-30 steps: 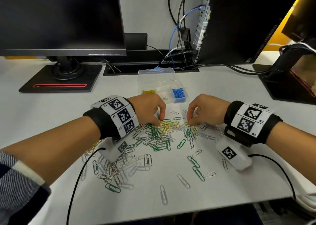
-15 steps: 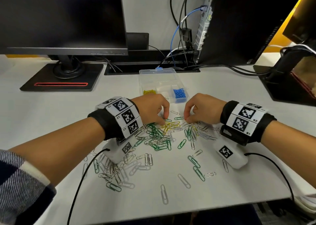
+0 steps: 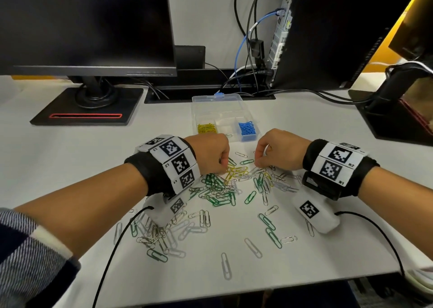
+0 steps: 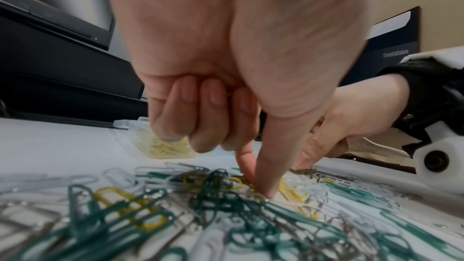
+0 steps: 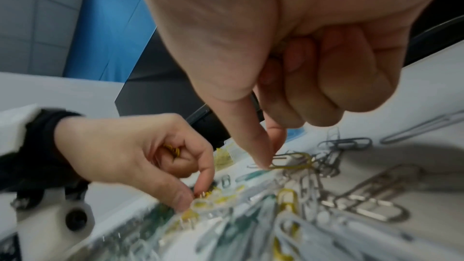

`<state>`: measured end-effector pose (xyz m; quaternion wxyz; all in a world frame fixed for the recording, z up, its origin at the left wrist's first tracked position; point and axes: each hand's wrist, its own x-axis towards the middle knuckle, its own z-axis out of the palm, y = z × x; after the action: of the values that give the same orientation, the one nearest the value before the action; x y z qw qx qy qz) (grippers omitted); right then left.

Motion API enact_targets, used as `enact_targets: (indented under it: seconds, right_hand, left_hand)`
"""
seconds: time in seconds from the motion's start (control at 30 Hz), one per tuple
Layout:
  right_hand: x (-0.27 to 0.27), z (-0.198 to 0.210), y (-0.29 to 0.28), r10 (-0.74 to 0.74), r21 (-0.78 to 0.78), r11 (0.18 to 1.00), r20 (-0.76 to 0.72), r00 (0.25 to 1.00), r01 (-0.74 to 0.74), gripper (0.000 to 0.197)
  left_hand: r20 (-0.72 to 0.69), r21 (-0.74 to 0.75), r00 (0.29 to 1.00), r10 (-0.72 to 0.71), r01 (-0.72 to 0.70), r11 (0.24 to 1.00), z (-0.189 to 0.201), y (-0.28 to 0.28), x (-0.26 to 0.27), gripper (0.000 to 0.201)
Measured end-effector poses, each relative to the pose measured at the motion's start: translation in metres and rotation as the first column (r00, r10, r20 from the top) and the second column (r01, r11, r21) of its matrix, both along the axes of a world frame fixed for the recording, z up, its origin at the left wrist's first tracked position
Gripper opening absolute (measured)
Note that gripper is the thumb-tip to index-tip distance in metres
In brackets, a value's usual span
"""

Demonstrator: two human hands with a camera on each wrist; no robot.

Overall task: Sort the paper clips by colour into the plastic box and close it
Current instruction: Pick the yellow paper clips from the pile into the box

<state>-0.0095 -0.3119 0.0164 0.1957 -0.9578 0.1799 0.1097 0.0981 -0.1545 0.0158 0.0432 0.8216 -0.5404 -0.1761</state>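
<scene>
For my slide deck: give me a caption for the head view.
Left hand and right hand picking yellow wire paper clips from a mixed pile before a clear plastic compartment box.

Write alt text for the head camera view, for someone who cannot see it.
Two hands pick at a scattered pile of paper clips on a white desk: the left hand and right hand both pinch among yellow clips. Behind them an open plastic box holds sorted yellow and blue clips.
</scene>
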Motion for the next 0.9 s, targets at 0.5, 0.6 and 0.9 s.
enact_targets:
  seconds: [0.5, 0.6, 0.9]
  right_hand:
    - [-0.031, 0.012, -0.016, -0.461, 0.840, 0.472, -0.022, 0.887, 0.266, 0.033]
    - [-0.034, 0.010, -0.020, -0.468, 0.891, 0.370, -0.067, 0.881, 0.264, 0.029]
    - [-0.043, 0.004, -0.023, -0.389, 0.972, -0.189, -0.207, 0.898, 0.143, 0.031]
  left_hand:
    - [-0.034, 0.111, 0.997, 0.067, -0.063, 0.992, 0.012, 0.008, 0.021, 0.023]
    - [0.034, 0.101, 0.994, 0.099, -0.102, 0.990, 0.020, 0.009, 0.020, 0.020]
    - [0.105, 0.006, 0.994, 0.019, -0.020, 1.000, 0.013, 0.006, 0.001, 0.011]
